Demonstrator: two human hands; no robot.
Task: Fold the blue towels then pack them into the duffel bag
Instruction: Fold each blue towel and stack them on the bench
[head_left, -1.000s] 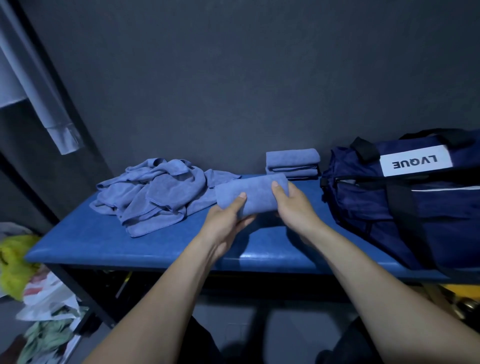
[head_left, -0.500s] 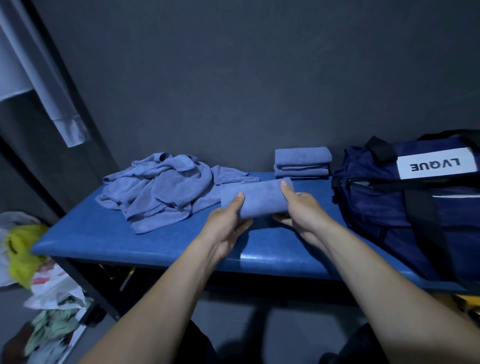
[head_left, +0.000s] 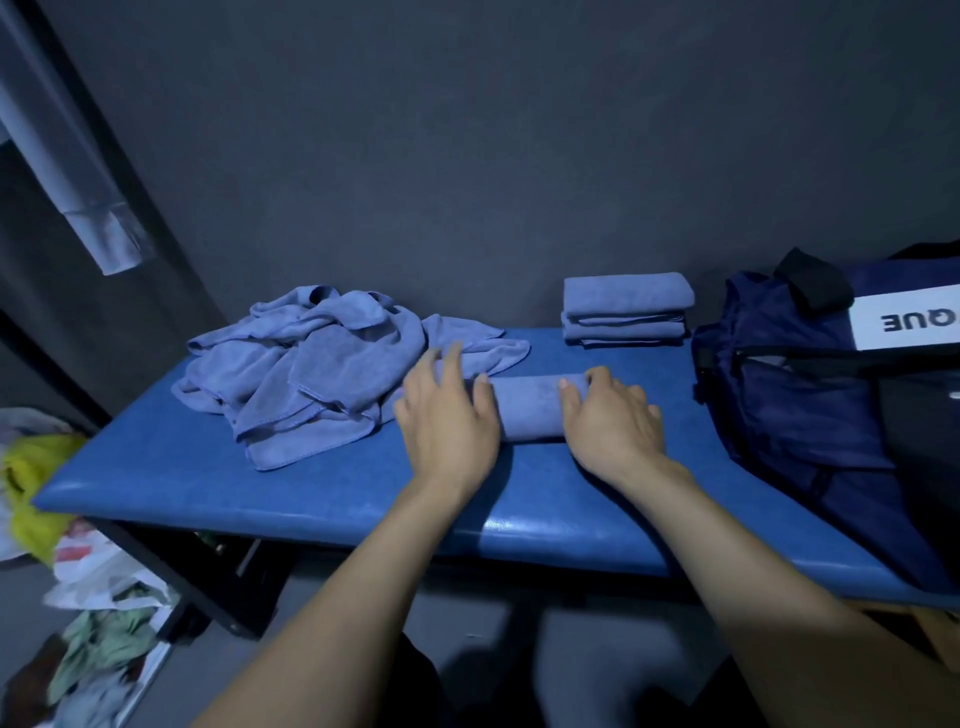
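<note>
**Pressing the fold flat on the bench**

Obs., left to right. Unfolded towel pile (head_left: 332, 364) lies at about 10 o'clock from the hands, on the blue bench (head_left: 208, 483), its near edge just beside the left hand. Left hand (head_left: 449, 415): fingers straight and spread, palm down on the left end of the folded towel (head_left: 530, 405), gripping nothing. Folded towel lies flat on the bench between the two hands, at 12 o'clock from the viewer. Right hand (head_left: 613, 421): palm down on the right end, fingers only lightly bent, thumb lying on the cloth; it presses rather than pinches. Stack of folded towels (head_left: 626, 309) stands at 1 o'clock against the wall, apart from the hands. Duffel bag (head_left: 810, 395) sits at 2 to 3 o'clock, at the bench's right end; whether its zip is open I cannot tell.

Judgement: step in hand is smoothing the finished fold. To do it well: keep both palms flat, sweep outward from the centre to push air out, square the ends so edges line up, and hold the crease down before lifting. Lift from underneath with both hands so the layers do not slide, then set it square on the stack.
</note>
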